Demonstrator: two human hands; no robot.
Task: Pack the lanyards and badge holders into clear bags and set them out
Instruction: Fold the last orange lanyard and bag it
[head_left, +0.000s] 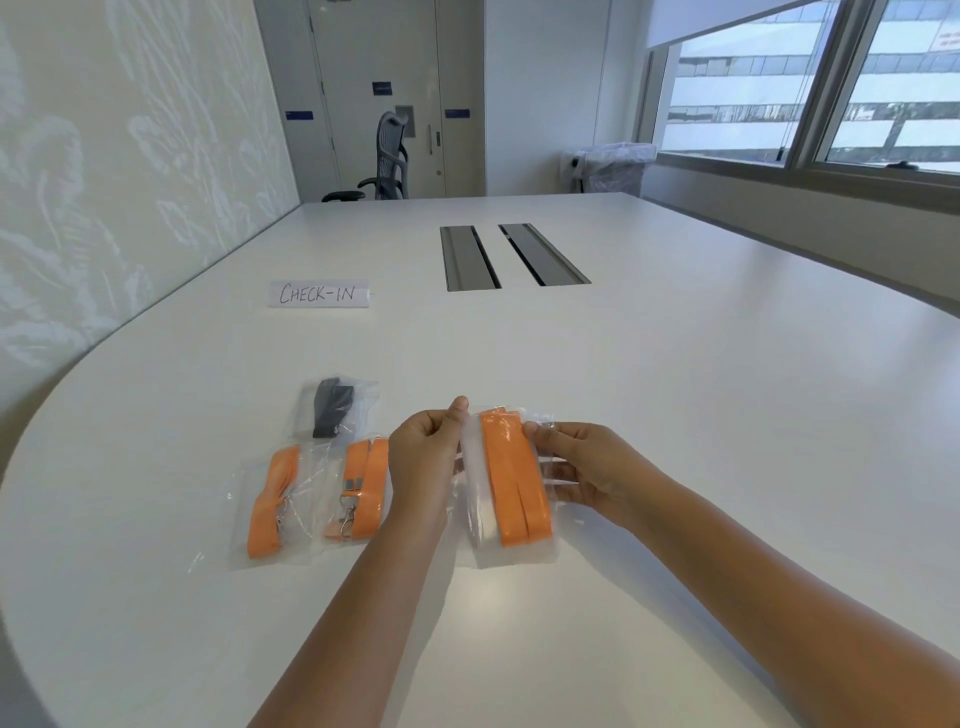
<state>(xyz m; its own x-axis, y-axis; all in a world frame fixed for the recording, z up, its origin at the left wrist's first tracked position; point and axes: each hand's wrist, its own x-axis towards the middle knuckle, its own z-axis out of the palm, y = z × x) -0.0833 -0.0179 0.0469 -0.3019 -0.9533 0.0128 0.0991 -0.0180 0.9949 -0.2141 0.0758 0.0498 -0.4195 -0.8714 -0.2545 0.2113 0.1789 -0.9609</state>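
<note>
Head view: holding a clear bag (511, 499) with a folded orange lanyard (514, 478) inside just above the white tabletop (675, 415), left hand (423, 457) pinching its left edge near the top, right hand (587, 470) curled round its right edge, both grips clamped on the plastic. Probably closing the mouth now, so worth pressing along the whole top strip while keeping the lanyard flat and clear of the seal. Then laying it beside the three packed bags (317, 488) on the left, near the CHECK-IN sign (318, 294).

Packed bags (311, 488) left of hands (423, 452).
</note>
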